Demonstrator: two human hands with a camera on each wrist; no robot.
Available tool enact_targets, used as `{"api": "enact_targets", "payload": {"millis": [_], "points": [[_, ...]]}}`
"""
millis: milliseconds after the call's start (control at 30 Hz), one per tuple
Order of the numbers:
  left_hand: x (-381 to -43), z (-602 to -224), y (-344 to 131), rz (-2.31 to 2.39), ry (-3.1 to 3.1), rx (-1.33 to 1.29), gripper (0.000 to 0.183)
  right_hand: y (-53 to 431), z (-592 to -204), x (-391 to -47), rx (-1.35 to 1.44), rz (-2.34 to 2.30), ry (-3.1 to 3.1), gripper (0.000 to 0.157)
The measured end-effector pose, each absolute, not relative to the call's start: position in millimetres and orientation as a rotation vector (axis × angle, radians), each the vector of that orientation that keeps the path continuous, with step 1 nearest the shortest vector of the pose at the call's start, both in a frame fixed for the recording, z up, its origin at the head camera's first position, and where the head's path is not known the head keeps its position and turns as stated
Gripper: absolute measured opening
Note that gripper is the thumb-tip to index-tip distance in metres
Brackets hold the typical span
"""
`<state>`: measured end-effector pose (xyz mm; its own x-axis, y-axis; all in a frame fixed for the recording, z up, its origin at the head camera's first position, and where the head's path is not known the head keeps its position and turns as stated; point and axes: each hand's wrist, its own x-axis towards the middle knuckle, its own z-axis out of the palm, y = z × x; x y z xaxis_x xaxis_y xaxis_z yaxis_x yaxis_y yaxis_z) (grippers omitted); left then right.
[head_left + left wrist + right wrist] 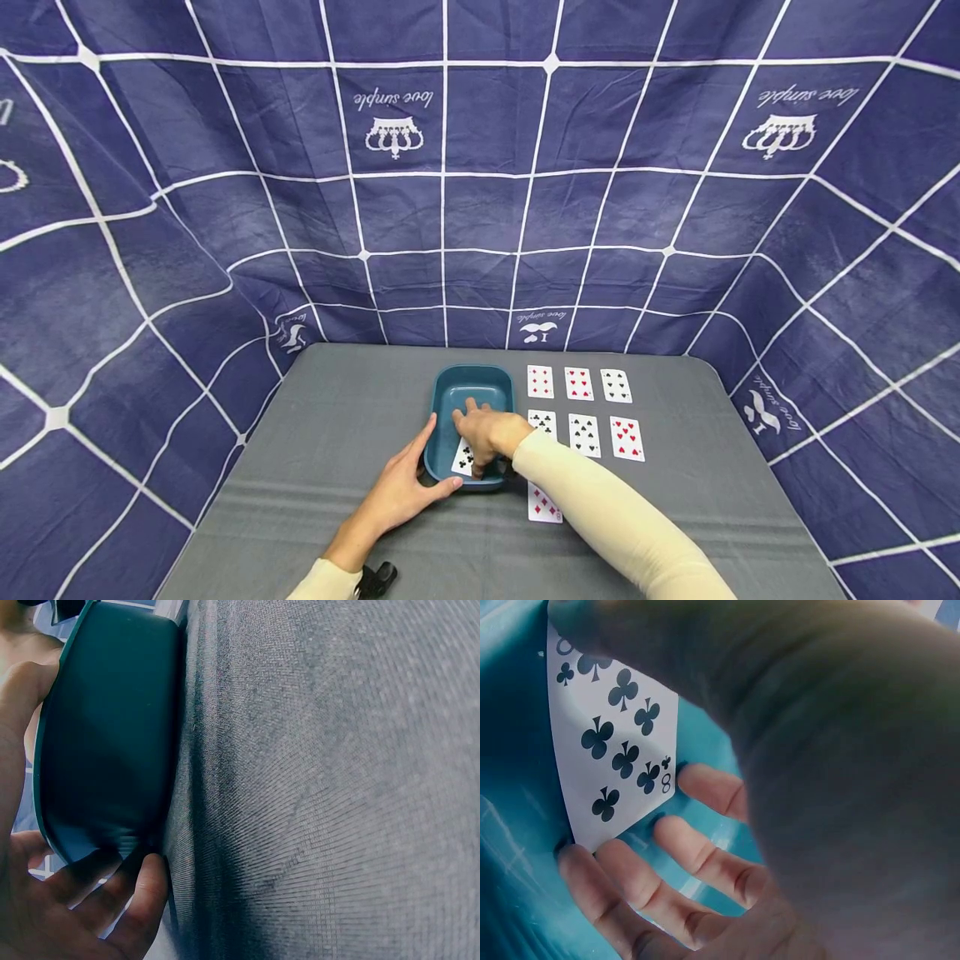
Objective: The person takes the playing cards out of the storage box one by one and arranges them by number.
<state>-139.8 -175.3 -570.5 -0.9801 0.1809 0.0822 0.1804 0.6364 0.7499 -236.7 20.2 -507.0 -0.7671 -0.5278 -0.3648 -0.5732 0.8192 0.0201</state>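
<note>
A teal plastic tray (472, 375) stands on the grey table. My left hand (405, 483) grips its near left corner, thumb at the near rim and fingers along the outer left wall; the left wrist view shows the fingers (150, 889) bent against that wall. Inside the tray, my right hand (487, 433) reaches down over an eight of clubs playing card (619, 750). The thumb lies on one end of the card and the fingertips (585, 870) meet its opposite edge and corner. The hand hides part of the card in the head view.
Face-up cards lie in rows right of the tray, among them a diamonds card (540, 382), a hearts card (627, 439) and a spades card (584, 435). My right sleeve (607, 517) crosses over the nearest diamonds card (543, 505). A blue patterned cloth (480, 208) hangs behind the table.
</note>
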Motion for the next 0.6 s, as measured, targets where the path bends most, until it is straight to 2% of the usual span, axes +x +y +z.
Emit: {"api": "enact_targets", "payload": {"millis": [200, 500, 600], "points": [[-141, -572, -175, 1.315, 2.835, 0.311, 0.122, 24, -506, -237, -0.846, 0.145, 2.656, 0.104], [-141, -574, -175, 1.309, 2.838, 0.299, 0.123, 40, -490, -237, -0.987, 0.015, 2.696, 0.084], [-142, -574, -175, 1.309, 2.831, 0.292, 0.123, 48, -484, -235, -1.023, -0.046, 2.726, 0.083]]}}
